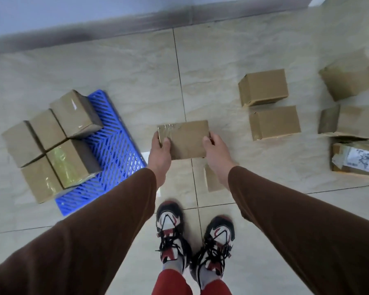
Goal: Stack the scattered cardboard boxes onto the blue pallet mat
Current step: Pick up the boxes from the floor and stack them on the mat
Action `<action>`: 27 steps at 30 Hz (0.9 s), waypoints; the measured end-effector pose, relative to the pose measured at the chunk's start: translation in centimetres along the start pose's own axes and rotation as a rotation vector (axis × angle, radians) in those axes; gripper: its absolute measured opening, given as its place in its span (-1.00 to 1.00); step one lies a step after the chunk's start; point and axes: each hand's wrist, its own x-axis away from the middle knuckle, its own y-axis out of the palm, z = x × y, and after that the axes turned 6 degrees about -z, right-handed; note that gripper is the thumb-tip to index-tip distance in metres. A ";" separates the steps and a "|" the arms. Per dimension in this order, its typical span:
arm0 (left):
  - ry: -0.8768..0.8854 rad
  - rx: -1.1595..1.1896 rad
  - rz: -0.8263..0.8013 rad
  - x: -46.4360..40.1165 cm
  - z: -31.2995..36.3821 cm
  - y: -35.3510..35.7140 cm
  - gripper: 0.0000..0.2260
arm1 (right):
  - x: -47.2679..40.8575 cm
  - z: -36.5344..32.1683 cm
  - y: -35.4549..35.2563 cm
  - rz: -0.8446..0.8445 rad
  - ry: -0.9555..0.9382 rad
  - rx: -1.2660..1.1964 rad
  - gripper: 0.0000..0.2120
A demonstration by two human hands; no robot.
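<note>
Boxes to both sides, one held in the middle.

On the left, pallet mat [115, 150] flat on the floor [136, 81], with stacked boxes [58, 141] packed touching on its left part and overhanging its left edge. In the centre, held box [184, 139] gripped between left hand [160, 152] and right hand [215, 152], above the shoes [192, 241] near the bottom. To the right, two floor boxes [268, 103], one just in front of the other. Farther right, three more boxes [349, 116] in a line front to back at the edge. Wall [94, 9] behind everything.
</note>
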 end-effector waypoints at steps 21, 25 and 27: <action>0.108 0.276 -0.003 2.8 -4.7 -23.2 -0.24 | 6.1 -3.0 21.3 -0.273 0.232 -0.236 -0.51; -0.113 0.475 0.001 3.0 -8.2 -21.8 -0.01 | 4.2 -2.3 24.8 -0.198 0.243 -0.308 -0.50; -0.216 0.616 -0.032 3.0 -9.7 -20.9 -0.29 | 3.1 -1.9 26.5 -0.207 0.259 -0.333 -0.46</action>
